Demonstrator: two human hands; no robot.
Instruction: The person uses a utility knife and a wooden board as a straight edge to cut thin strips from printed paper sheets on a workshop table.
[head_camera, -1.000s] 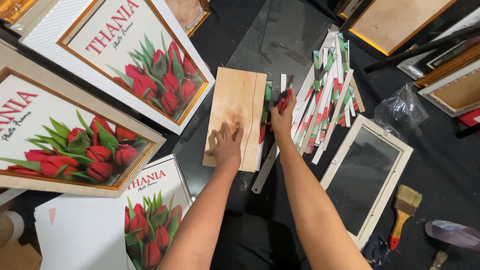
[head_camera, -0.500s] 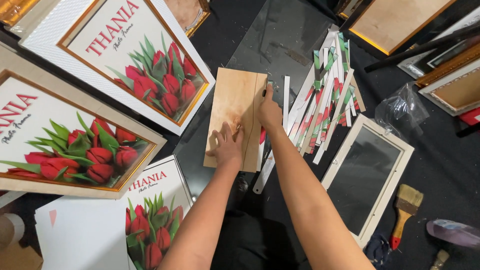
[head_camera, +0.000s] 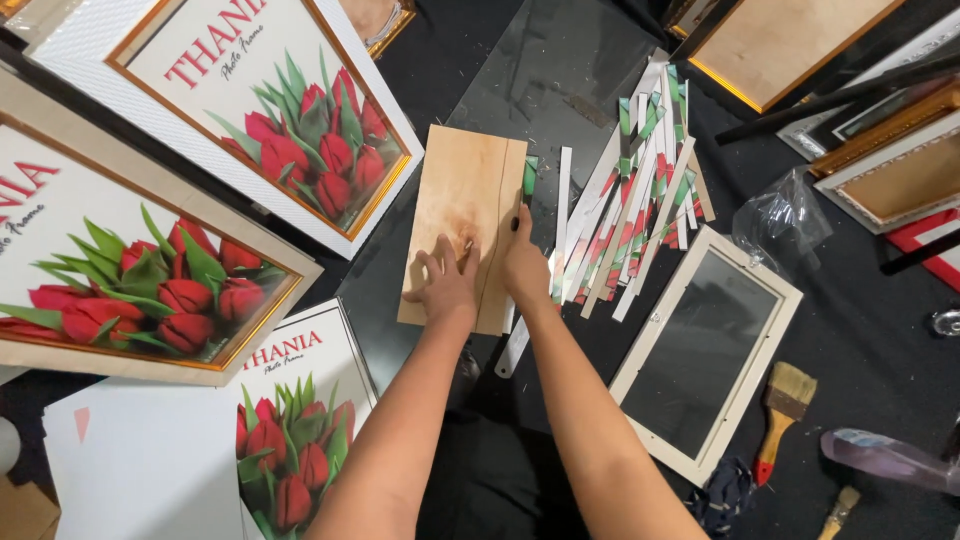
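Note:
A light brown board (head_camera: 463, 190) lies on a glass sheet (head_camera: 560, 70) in front of me, with a thin dark line running down its right part. My left hand (head_camera: 445, 282) presses flat on the board's near end, fingers spread. My right hand (head_camera: 525, 265) is closed around a small cutter whose dark tip (head_camera: 516, 222) touches the board on that line, about halfway down. A metal ruler (head_camera: 511, 352) sticks out from under the board's near right corner.
A fan of cut tulip-print strips (head_camera: 640, 190) lies right of the board. Two framed tulip pictures (head_camera: 270, 110) (head_camera: 130, 250) and loose prints (head_camera: 270, 420) fill the left. A small white glazed frame (head_camera: 700, 350), a paintbrush (head_camera: 780, 420), a plastic bag (head_camera: 785, 220) and more frames (head_camera: 900, 170) lie right.
My right hand left the strip pile with the cutter, went to the board's far end, then drew down along the line toward me. The left hand stayed pressed on the board.

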